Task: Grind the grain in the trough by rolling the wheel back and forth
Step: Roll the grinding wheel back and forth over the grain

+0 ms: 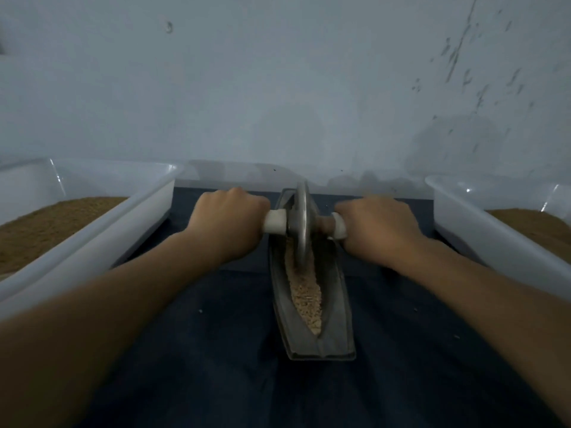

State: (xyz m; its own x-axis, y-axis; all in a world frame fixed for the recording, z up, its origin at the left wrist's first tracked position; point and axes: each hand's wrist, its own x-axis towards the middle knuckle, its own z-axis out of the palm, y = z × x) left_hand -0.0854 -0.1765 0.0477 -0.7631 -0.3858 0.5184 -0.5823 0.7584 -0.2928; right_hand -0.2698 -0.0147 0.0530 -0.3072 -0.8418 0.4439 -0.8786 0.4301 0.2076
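Mid-task, grinding under way, not done.

Long dark grey boat-shaped metal trough (340, 319) lies lengthwise on the dark blue cloth (200, 335), centre-right, running from mid-cloth to the cloth's far edge. Thin grey metal disc wheel (302, 223) stands upright in the groove at the trough's far end, close to the far edge. A crossbar handle runs through the wheel with a white sleeve (276, 225) showing just beside the disc on each side.

Left hand (228, 220): fingers curled round the left end of the handle, full wrap. Right hand (377, 223): same on the right end, knuckles up. Both arms stretched forward, so I read this as the far end of a stroke.

Pale beige grain (306, 298) fills the groove from under the wheel down to the near tip. It looks coarse and lumpy, not fine powder, though the picture is too soft to be sure. Judgement: some crushing done, plenty left; many more passes needed, next one back toward the near end.

A few stray bits lie on the cloth. White plastic tub (92, 233) at the cloth's left edge and another white tub (494, 230) at the right edge, each holding brown granular stuff; I cannot tell whether that is ground or unground. Neither touches the trough.
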